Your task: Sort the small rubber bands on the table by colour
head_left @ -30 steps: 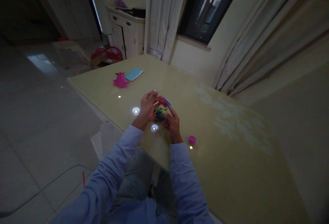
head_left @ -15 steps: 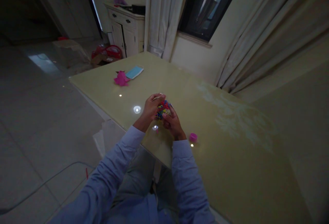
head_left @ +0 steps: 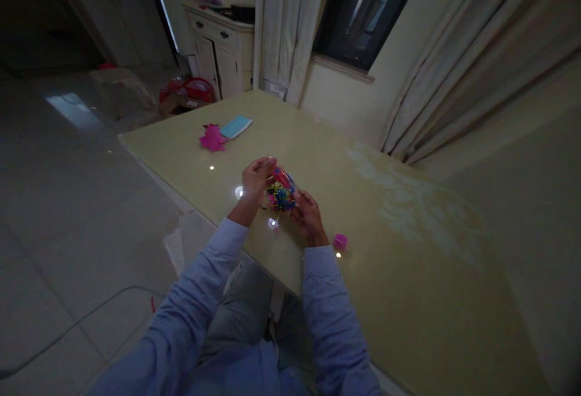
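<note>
Over the near edge of the table, both hands hold a small clear plastic bag (head_left: 285,179) stretched between them. Its upper part is printed red and blue. Small thin pieces (head_left: 280,197) in yellow, blue, black and pink fill the lower part; their kind is too small to tell. My left hand (head_left: 255,179) pinches the bag's upper left corner between thumb and fingers. On the other side, my right hand (head_left: 309,215) grips the right edge, thumb on top. A pink round cap-like piece (head_left: 340,241) lies on the table to the right of my right hand.
The pale glossy table (head_left: 385,287) spreads away to the right. Toward its far left lie a crumpled pink piece (head_left: 212,138) and a blue face mask (head_left: 236,126). Behind stand a white cabinet (head_left: 222,51) and curtains (head_left: 284,26). A cable (head_left: 91,317) runs across the floor.
My left hand has moved up and left, away from the right. The bag is now spread out, and more of its print and contents shows.
</note>
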### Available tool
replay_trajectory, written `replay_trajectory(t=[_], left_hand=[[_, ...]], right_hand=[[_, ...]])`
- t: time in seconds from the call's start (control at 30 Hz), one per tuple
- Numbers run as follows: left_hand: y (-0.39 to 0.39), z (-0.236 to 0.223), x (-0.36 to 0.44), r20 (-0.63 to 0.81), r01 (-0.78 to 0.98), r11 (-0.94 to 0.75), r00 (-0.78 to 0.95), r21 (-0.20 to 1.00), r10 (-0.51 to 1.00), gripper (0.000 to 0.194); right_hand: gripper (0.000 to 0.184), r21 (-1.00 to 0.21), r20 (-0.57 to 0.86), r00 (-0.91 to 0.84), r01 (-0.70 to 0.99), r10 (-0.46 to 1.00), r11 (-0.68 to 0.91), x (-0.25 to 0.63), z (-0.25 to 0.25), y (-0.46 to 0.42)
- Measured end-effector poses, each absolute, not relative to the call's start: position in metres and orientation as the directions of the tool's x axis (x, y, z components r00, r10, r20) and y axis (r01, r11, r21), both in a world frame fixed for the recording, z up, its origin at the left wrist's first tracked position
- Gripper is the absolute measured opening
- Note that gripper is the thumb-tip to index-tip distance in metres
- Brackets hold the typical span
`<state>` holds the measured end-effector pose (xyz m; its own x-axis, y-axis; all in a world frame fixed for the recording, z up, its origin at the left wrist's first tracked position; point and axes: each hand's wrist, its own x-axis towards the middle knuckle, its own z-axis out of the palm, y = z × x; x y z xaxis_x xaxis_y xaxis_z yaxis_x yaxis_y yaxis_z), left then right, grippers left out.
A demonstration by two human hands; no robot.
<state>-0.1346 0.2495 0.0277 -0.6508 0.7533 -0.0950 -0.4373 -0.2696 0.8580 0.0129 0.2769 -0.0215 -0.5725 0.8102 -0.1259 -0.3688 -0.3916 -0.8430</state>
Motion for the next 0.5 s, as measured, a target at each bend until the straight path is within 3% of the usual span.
replay_trajectory(t=[0.3,0.5], left_hand=[[0.2549,0.0289,-0.1364,-0.025,-0.369,-0.299,-0.663,0.88,0.748,0.059],[0.2554,0.0314,-0.1303,-0.024,-0.376,-0.286,-0.641,0.881,0.767,0.057]], right_hand=[[0.039,-0.825,-0.192,-0.491,-0.388,0.85,-0.411,0.0141,-0.0259,0.2845],[0.043,-0.912,-0.159,-0.323,-0.314,0.933,-0.264,0.0073,-0.0318,0.2859]])
